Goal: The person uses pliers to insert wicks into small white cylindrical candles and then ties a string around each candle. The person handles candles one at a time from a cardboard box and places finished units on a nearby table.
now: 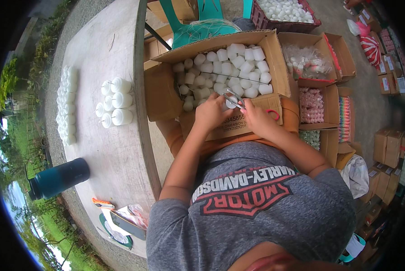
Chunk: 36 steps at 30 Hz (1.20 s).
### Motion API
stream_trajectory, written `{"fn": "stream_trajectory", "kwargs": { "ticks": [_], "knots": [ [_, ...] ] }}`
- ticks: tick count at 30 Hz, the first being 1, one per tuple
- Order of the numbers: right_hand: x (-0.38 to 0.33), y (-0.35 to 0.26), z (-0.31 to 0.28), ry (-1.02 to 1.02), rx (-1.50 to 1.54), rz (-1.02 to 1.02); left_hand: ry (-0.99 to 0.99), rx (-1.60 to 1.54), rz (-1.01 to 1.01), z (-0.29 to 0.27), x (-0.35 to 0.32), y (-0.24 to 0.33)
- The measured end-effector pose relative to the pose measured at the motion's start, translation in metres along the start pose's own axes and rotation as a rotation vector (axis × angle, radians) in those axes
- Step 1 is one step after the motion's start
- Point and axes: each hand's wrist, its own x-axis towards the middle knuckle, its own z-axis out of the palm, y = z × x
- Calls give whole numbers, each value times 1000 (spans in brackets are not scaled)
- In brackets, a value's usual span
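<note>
My left hand (211, 112) is closed around a small white candle (230, 103) at the near edge of an open cardboard box (162, 95). In my right hand (258, 119) is a pair of scissors (273, 113) with a red handle loop; its metal blades lie over the candle. My fingers partly hide both. Many white cup-shaped candles (229, 67) fill the box just beyond my hands. A long thin strand (238, 77) crosses over them. The box rests by my lap, its near flap (220, 128) folded toward me.
On the table (116, 176) at left stand a row of white candles (67, 106) and a smaller group with wicks (121, 100). A dark teal bottle (62, 177) and an orange cutter (103, 203) lie nearer. A green chair (198, 31), a maroon crate (288, 25) and cartons (317, 106) surround the box.
</note>
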Motion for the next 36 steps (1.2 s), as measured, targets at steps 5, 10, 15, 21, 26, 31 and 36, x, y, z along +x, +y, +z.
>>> {"fn": "stream_trajectory", "kwargs": {
  "ticks": [5, 10, 15, 21, 26, 31, 36],
  "knots": [
    [-8, -21, -8, 476, -15, -303, 73, -77, 30, 3, 2, -3],
    [-11, -7, 7, 424, -214, -277, 0, 35, -22, 8, 7, -4],
    [-10, -11, 5, 528, -158, -243, 61, 55, 10, 6, 8, 4],
    [-4, 3, 11, 488, 3, -223, 107, 70, 48, 8, 6, 4],
    [1, 0, 9, 351, -79, -135, 90, 93, 54, 10, 8, 2],
    [3, 0, 8, 175, -186, -40, 120, 100, 73, 15, 6, -2],
    [0, 1, 10, 295, -118, -124, 85, 105, 74, 10, 6, 1]
  ]
}}
